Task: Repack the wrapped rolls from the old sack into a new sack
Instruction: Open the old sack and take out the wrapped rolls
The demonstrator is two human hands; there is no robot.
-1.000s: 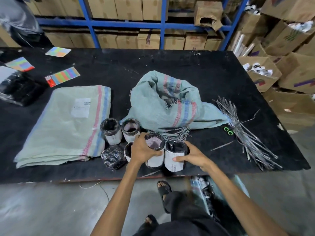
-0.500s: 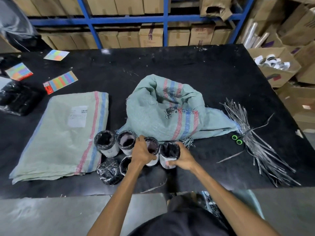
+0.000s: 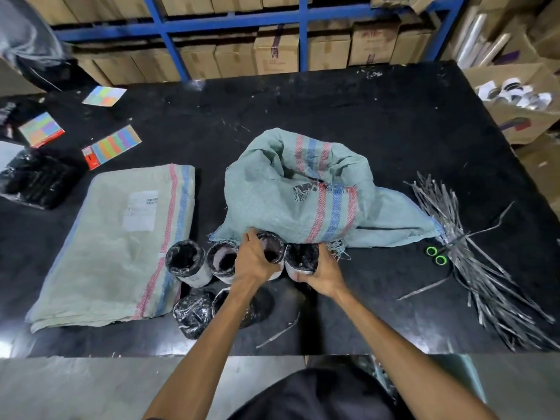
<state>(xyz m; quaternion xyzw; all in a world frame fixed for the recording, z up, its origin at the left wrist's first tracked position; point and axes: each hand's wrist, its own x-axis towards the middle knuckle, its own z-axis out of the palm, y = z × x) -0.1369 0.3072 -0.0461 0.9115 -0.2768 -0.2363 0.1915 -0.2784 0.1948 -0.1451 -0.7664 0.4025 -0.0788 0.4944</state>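
Note:
The old green sack [image 3: 272,201] lies crumpled and open at the table's middle. A folded new sack [image 3: 121,237] lies flat to its left. Several plastic-wrapped rolls stand in front of the old sack. My left hand [image 3: 253,262] grips one upright roll [image 3: 272,253] from the side. My right hand [image 3: 321,272] grips the roll [image 3: 303,257] beside it. Two more rolls stand to the left, one [image 3: 185,262] next to the new sack and another [image 3: 224,262] by my left hand. A crinkled wrapped roll [image 3: 194,313] lies nearer the table edge, with another partly hidden under my left forearm.
A heap of grey plastic strips [image 3: 485,268] and green-handled scissors [image 3: 436,256] lie to the right on the black table [image 3: 363,122]. Colour swatch cards [image 3: 112,145] and a black wrapped bundle [image 3: 36,180] are at the left. Cardboard boxes [image 3: 272,53] fill blue shelving behind.
Both hands have moved the two gripped rolls away from me, up against the front of the old sack. The camera has leaned forward over the table.

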